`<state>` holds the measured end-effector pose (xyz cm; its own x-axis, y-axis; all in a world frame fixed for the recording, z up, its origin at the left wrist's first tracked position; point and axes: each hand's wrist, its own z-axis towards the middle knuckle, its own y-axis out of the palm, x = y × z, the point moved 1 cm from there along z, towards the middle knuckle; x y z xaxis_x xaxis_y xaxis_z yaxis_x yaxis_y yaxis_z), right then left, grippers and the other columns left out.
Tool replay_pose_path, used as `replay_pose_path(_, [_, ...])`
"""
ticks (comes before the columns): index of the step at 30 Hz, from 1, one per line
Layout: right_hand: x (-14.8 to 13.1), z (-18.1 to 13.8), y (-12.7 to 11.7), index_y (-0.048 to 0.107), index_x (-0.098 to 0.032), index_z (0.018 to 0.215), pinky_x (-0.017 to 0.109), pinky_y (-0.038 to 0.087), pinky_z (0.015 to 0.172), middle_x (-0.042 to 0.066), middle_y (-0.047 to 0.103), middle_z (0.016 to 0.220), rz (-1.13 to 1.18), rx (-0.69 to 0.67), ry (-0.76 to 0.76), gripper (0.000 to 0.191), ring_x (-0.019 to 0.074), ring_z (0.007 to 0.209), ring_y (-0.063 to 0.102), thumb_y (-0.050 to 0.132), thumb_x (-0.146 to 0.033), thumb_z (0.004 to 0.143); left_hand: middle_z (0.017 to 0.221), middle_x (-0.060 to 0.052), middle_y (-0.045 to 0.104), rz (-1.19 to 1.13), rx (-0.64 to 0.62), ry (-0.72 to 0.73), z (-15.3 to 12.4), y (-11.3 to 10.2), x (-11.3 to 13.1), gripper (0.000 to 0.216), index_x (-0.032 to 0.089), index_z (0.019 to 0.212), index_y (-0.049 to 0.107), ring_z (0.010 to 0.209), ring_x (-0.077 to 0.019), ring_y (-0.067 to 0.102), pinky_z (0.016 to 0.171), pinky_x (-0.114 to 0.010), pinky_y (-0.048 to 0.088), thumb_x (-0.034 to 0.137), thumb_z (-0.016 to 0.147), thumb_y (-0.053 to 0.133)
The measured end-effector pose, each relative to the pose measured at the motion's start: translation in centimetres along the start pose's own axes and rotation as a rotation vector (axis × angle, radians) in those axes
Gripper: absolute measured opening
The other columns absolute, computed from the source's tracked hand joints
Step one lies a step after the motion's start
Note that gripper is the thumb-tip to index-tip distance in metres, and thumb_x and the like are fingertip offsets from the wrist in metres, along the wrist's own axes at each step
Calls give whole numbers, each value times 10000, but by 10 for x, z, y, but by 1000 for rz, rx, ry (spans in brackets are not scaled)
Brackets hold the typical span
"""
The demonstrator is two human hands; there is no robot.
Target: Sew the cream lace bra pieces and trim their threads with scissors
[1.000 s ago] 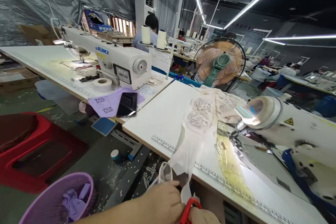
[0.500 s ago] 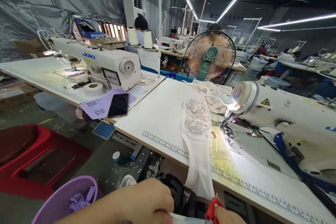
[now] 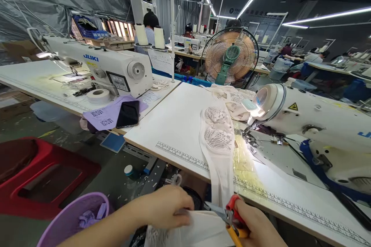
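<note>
My left hand [image 3: 164, 208] is closed on a piece of white fabric [image 3: 199, 229] at the bottom of the view, below the table edge. My right hand [image 3: 257, 225] grips a pair of red-and-yellow thread snips [image 3: 230, 214], blades pointing left at the fabric. A strip of white lace garment pieces [image 3: 218, 139] runs from that fabric up over the white table [image 3: 176, 123] toward the sewing machine [image 3: 319, 123] on the right.
A purple bin [image 3: 72, 220] with scraps and a red stool [image 3: 43, 177] stand on the floor to the left. A second JUKI sewing machine [image 3: 98, 65], a tape roll [image 3: 98, 95] and a phone [image 3: 128, 114] occupy the left table. A fan [image 3: 230, 56] stands behind; people work further back.
Both hands rose into view with the fabric end; the snips now show fully, blades at the cloth. The view shifted slightly right.
</note>
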<state>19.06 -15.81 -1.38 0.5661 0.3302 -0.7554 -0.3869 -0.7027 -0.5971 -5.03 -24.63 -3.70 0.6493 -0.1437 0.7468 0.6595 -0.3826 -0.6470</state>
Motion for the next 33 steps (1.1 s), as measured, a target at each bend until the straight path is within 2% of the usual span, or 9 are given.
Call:
replay_pose_path(2, [-9, 2, -1, 433, -215, 722, 200, 375, 560, -13, 570, 723, 9, -30, -25, 136, 123, 627, 485, 561, -170, 716, 868, -35, 689, -15, 45, 15, 9, 11, 16, 179, 218, 959, 662, 768, -198, 618, 702, -260, 436, 295, 802, 620])
replay_pose_path(6, [-15, 2, -5, 414, -209, 712, 204, 353, 561, -18, 520, 703, 15, -23, -61, 170, 123, 645, 414, 571, -239, 768, 882, -43, 693, -147, 174, -13, 21, 32, 35, 193, 216, 969, 629, 739, -182, 614, 667, -253, 442, 320, 867, 503])
replay_pose_path(11, [-8, 1, -11, 316, -214, 678, 202, 338, 535, -27, 426, 659, 19, 81, -18, 321, 119, 629, 343, 568, -370, 802, 812, -23, 676, -213, 247, -60, 25, 40, 35, 209, 226, 987, 625, 687, -161, 569, 636, -246, 425, 317, 828, 524])
replay_pose_path(14, [-3, 2, -9, 382, -212, 699, 198, 363, 532, -22, 444, 657, -18, 83, -45, 299, 122, 622, 373, 578, -408, 810, 812, -26, 662, -286, 275, -70, 26, 42, 34, 206, 220, 963, 640, 678, -152, 560, 615, -234, 429, 300, 808, 531])
replay_pose_path(16, [-2, 1, -7, 429, -208, 706, 197, 381, 533, -16, 472, 657, -40, 107, -61, 294, 126, 621, 408, 588, -429, 817, 868, -44, 667, -337, 299, -53, 26, 45, 34, 214, 217, 965, 652, 744, -167, 590, 665, -241, 459, 308, 810, 537])
replay_pose_path(19, [-5, 0, -6, 460, -206, 701, 202, 393, 543, -15, 489, 653, -43, 144, -69, 273, 129, 619, 424, 604, -410, 811, 893, -53, 646, -409, 295, -33, 28, 49, 34, 184, 209, 935, 647, 804, -182, 599, 740, -265, 480, 312, 806, 566])
replay_pose_path(24, [-16, 2, -10, 355, -210, 673, 209, 326, 535, -30, 455, 656, -37, 20, -49, 253, 117, 615, 376, 562, -297, 789, 821, -6, 566, -761, 267, -109, 37, 51, 32, 125, 178, 789, 576, 781, -151, 538, 756, -269, 452, 265, 725, 639])
replay_pose_path(29, [-23, 12, -20, 284, -222, 688, 218, 295, 538, -38, 468, 656, -69, -7, -113, 260, 107, 603, 377, 510, -250, 813, 701, 15, 516, -882, 252, -119, 42, 39, 32, 226, 168, 714, 528, 658, -114, 459, 618, -242, 380, 346, 681, 663])
replay_pose_path(33, [-27, 21, -29, 304, -224, 690, 213, 296, 558, -50, 453, 661, -38, -39, -172, 287, 96, 610, 386, 571, -247, 792, 730, 16, 544, -965, 187, -148, 39, 27, 32, 327, 172, 699, 530, 703, -112, 483, 662, -231, 394, 419, 674, 743])
